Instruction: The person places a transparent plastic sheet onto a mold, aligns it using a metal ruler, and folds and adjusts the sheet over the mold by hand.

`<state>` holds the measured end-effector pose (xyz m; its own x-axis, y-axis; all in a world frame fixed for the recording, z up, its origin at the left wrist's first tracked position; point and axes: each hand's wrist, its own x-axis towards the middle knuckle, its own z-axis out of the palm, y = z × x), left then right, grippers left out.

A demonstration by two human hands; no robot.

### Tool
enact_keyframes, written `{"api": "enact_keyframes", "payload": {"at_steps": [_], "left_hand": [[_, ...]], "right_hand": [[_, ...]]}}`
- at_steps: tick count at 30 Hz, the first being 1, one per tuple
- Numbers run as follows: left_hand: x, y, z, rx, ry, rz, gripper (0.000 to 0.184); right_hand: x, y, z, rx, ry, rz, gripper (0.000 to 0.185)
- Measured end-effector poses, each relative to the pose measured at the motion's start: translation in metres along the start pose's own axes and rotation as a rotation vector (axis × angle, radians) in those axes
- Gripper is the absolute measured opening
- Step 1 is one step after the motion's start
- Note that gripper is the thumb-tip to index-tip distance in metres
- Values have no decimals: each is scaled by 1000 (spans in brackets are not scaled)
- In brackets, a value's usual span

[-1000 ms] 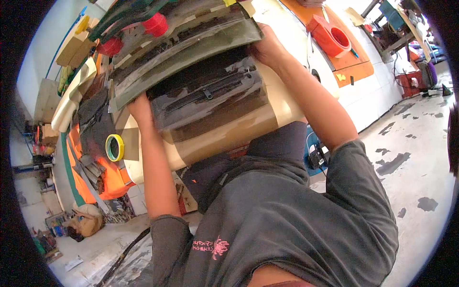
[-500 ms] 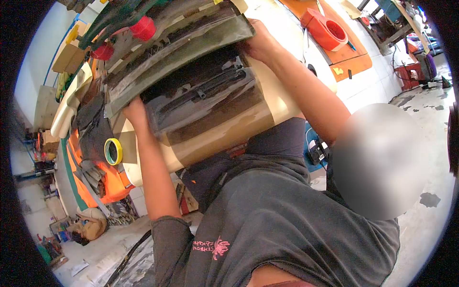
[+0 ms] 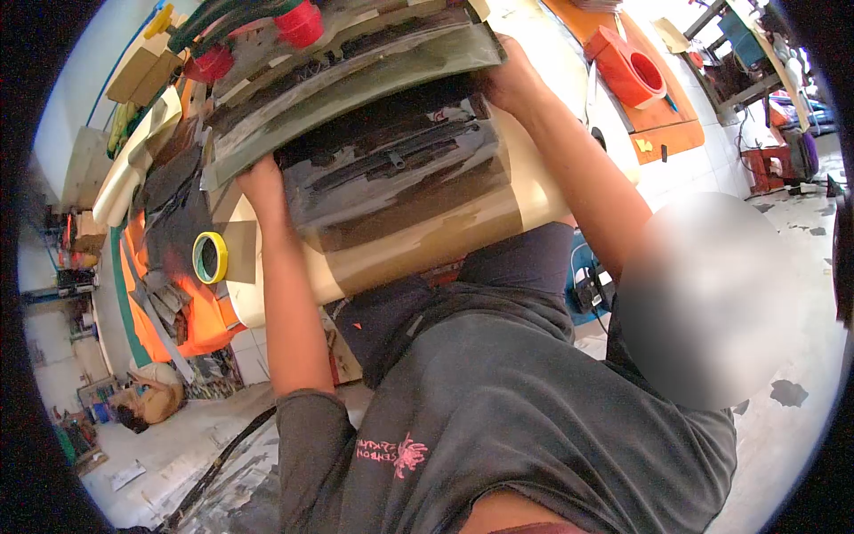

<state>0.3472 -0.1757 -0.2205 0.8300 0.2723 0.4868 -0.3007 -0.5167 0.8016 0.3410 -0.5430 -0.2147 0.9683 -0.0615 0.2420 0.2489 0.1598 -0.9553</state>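
Note:
A wide olive, see-through sheet [image 3: 356,111] with dark bands is raised over the table, its near edge bowed. My left hand [image 3: 262,191] is closed at its near left corner, with the fingers partly hidden beneath. At the right corner, my right hand [image 3: 514,82] grips the same sheet. Below lies a dark, glossy piece [image 3: 400,187] with a black zipper-like strip [image 3: 396,160] across it. That piece rests on a cream sheet [image 3: 543,200] with a brown band, which curves over the table's front edge.
A yellow tape roll [image 3: 211,258] sits left of my left forearm. Two red cups [image 3: 300,24] are at the top. A red holder [image 3: 627,67] stands on an orange board [image 3: 685,133] at right. Orange material [image 3: 200,329] hangs at left. Another person [image 3: 151,400] is on the floor.
The view has shifted, so the table and both hands appear slightly farther right and up. Both hands keep hold of the olive sheet, which stays raised.

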Motion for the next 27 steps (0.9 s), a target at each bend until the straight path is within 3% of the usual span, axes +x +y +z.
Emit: {"api": "enact_keyframes", "payload": {"at_steps": [1,5,8,10,11,12,13,15,16,17,19,22,24,27], "left_hand": [[0,1,0,-20,1,-8,43],[-6,10,5,-160,38,-75,42],[-22,53,-1,-283,42,-190,37],[-25,62,-9,-395,38,-267,33],[-26,56,-12,-493,-31,-329,28],[-27,54,-13,-594,-102,-389,22],[-29,72,-13,-652,-64,-438,13],[-30,64,-22,-626,-125,-488,11],[-31,59,-25,-603,-201,-537,12],[-34,50,-26,-609,-239,-571,18],[-42,55,-35,-570,-264,-541,21],[-53,65,-47,-496,-312,-515,28],[-59,75,-54,-461,-329,-521,31],[-65,88,-61,-408,-350,-515,30]], "right_hand": [[-3,-8,5,95,27,103,20],[-1,4,-7,-5,-1,82,21],[2,0,-12,303,73,305,22],[-3,-7,-12,60,38,291,22],[-6,-15,-11,317,38,354,23],[-1,1,-25,317,23,358,23],[2,4,-30,-20,-52,196,23],[-10,-14,-13,337,40,347,23],[-8,-1,-26,338,33,350,23],[-5,19,-52,-196,-70,160,24],[-10,14,-51,-726,-175,-42,25],[-41,-22,-32,-189,-112,253,22],[-57,-48,-12,176,153,451,23],[-76,-70,1,96,132,413,27]]}}
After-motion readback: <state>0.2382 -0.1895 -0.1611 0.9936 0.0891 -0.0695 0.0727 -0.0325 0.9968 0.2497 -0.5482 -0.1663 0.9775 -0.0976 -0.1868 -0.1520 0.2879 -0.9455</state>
